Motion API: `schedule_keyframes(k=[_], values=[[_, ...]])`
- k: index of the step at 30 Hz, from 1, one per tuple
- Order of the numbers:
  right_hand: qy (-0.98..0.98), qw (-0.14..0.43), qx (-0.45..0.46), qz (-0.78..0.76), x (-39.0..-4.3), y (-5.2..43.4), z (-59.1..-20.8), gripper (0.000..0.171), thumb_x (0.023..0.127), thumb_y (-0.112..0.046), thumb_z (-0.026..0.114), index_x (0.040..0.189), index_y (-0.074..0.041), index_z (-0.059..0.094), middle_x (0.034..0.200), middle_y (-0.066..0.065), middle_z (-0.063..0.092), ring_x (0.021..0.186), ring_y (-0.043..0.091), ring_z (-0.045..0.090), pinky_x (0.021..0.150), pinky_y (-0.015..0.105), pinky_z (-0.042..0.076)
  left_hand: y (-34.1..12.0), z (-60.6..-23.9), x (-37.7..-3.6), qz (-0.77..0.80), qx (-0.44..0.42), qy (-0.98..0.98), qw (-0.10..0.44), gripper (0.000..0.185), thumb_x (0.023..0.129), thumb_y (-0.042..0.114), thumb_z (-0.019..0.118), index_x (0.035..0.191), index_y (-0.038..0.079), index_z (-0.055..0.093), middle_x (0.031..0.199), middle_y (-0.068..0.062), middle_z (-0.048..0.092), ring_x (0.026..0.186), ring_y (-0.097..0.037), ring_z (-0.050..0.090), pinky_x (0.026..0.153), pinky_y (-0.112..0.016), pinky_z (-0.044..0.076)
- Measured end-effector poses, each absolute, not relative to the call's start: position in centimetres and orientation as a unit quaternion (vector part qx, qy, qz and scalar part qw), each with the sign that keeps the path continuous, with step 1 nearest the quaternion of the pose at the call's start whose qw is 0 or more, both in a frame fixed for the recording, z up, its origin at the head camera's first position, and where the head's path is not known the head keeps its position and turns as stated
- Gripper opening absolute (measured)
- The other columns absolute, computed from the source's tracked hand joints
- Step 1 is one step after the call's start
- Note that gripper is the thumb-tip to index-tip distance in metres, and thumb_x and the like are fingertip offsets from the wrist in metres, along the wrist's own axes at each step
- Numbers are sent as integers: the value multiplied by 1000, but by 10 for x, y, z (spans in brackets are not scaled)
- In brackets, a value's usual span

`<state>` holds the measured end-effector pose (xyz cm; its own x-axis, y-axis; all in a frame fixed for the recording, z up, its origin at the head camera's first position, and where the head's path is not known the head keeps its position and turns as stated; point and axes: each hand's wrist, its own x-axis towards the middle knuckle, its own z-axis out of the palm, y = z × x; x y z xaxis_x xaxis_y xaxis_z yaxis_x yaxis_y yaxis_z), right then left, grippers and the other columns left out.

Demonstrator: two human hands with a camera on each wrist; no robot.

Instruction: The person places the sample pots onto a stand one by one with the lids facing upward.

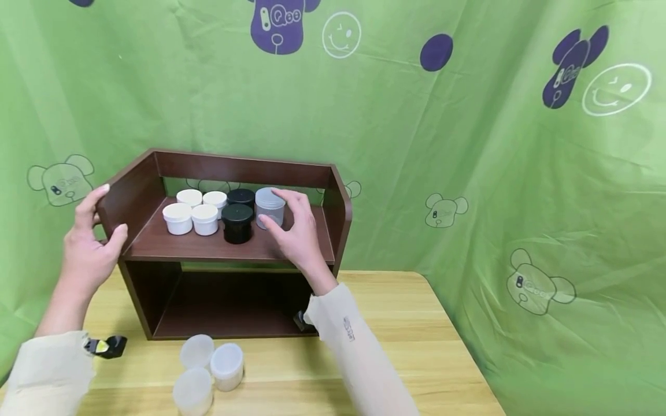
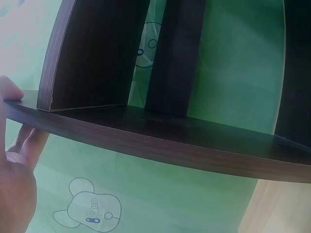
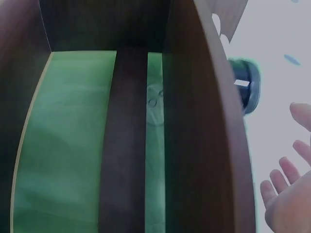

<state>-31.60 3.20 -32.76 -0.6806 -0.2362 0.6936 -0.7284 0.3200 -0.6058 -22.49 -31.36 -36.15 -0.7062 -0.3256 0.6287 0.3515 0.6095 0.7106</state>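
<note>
A dark brown wooden shelf stands on the table. Its upper board carries several white jars, two black jars and one translucent grey jar. My right hand is cupped beside the grey jar, thumb in front and fingers behind; the right wrist view shows that hand with its fingers spread and nothing in it. My left hand grips the shelf's left side panel, thumb on the front edge. In the left wrist view the thumb lies on the board and the fingers curl under it.
Three translucent lidded jars stand grouped on the wooden table in front of the shelf. The shelf's lower compartment holds nothing visible. A green printed cloth hangs behind and to both sides.
</note>
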Motion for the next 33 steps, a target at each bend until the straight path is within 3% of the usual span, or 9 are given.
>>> schedule_keyframes(k=[4, 10, 15, 21, 25, 33], values=[[-754, 237, 357, 498, -293, 33, -332, 53, 92, -20, 80, 142, -15, 63, 134, 10, 54, 127, 32, 52, 110, 53, 51, -315, -361, -224, -444, -3, -807, 390, 70, 97, 10, 60, 159, 27, 33, 137, -37, 54, 103, 12, 44, 64, 4, 45], [-753, 205, 415, 468, -256, 38, -344, 52, 92, -21, 79, 141, -15, 64, 137, 3, 57, 131, 17, 53, 114, 37, 49, -315, -360, -224, -441, -2, -808, 392, 70, 96, 10, 61, 158, 27, 33, 135, -38, 55, 102, 13, 44, 64, 4, 45], [-762, 149, 442, 449, -233, 42, -360, 52, 94, -24, 78, 143, -20, 62, 138, -3, 57, 130, 15, 55, 111, 32, 51, -315, -360, -224, -438, -2, -808, 393, 70, 97, 11, 60, 158, 27, 33, 135, -38, 55, 102, 14, 43, 64, 5, 44], [-761, 113, 479, 424, -226, 44, -390, 51, 93, -20, 78, 142, -18, 62, 135, 1, 60, 124, 14, 58, 106, 25, 54, -313, -359, -223, -438, -6, -808, 393, 69, 96, 10, 60, 158, 26, 33, 137, -39, 55, 102, 15, 43, 65, 5, 44], [-762, 60, 489, 420, -224, 43, -410, 53, 93, -19, 78, 143, -17, 60, 136, 2, 58, 127, 14, 56, 107, 22, 53, -313, -359, -223, -439, -5, -807, 394, 69, 96, 10, 60, 158, 26, 34, 136, -39, 55, 102, 15, 43, 65, 5, 44], [-792, -10, 487, 368, -218, 42, -445, 57, 95, -26, 76, 148, -21, 56, 138, 0, 56, 123, 5, 55, 106, 19, 52, -313, -361, -225, -437, -3, -809, 393, 70, 96, 11, 61, 158, 27, 34, 136, -38, 56, 102, 15, 43, 65, 5, 44]])
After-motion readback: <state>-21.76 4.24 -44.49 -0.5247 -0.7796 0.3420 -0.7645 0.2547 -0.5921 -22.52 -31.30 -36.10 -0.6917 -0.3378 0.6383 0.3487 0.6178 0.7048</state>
